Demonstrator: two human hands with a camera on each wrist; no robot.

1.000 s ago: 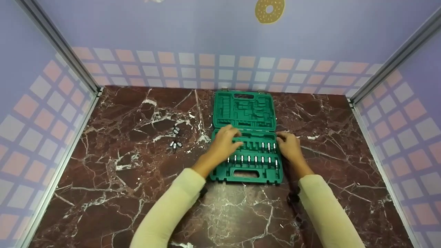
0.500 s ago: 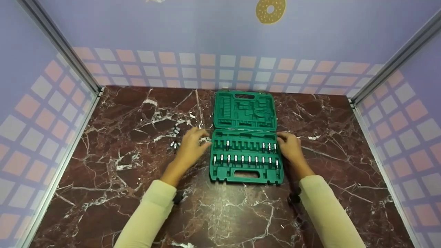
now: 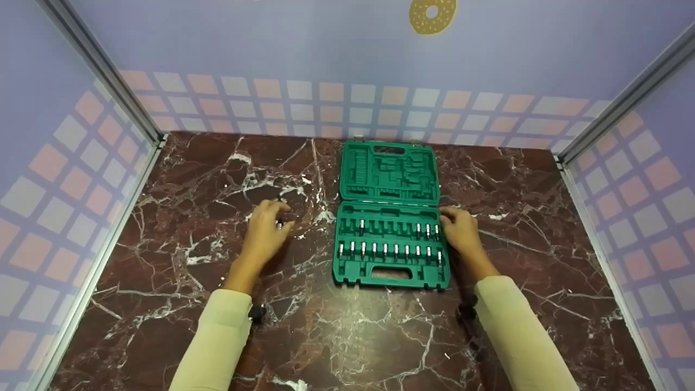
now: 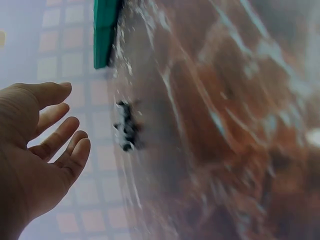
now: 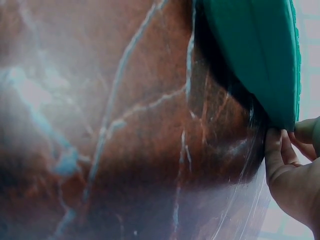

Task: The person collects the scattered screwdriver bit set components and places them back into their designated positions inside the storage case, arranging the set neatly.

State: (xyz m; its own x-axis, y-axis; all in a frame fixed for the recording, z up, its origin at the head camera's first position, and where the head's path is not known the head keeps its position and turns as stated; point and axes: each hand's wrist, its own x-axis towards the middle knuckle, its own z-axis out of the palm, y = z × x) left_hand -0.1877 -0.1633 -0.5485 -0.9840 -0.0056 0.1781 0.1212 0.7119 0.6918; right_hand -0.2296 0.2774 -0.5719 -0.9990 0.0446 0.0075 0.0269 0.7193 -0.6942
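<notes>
The green case (image 3: pixel 347 276) lies unfolded, its moulded lid (image 3: pixel 380 190) at the back. Silver bits fill much of its front row; behind them stand one bit (image 3: pixel 362 227) at left and three at right. To the case's left, my left hand (image 3: pixel 263 233) hovers with fingers spread and nothing in them. Small dark and silver pieces (image 4: pixel 126 127) lie beyond that hand (image 4: pixel 47 155) in the left wrist view; it partly hides them from the head camera. My right hand (image 3: pixel 461 233) grips the case's right edge, thumb and fingers (image 5: pixel 274 142) around the green corner (image 5: pixel 280 107).
Dark red marble with white veins forms the tabletop (image 3: pixel 179 255). Purple walls with pink and white squares stand behind and at both sides, joined by metal corner posts. The back wall (image 3: pixel 260 49) is close behind the lid.
My left hand has moved left from above the case to the loose pieces, uncovering a bit in the rear row. The right hand has stayed at the case's edge.
</notes>
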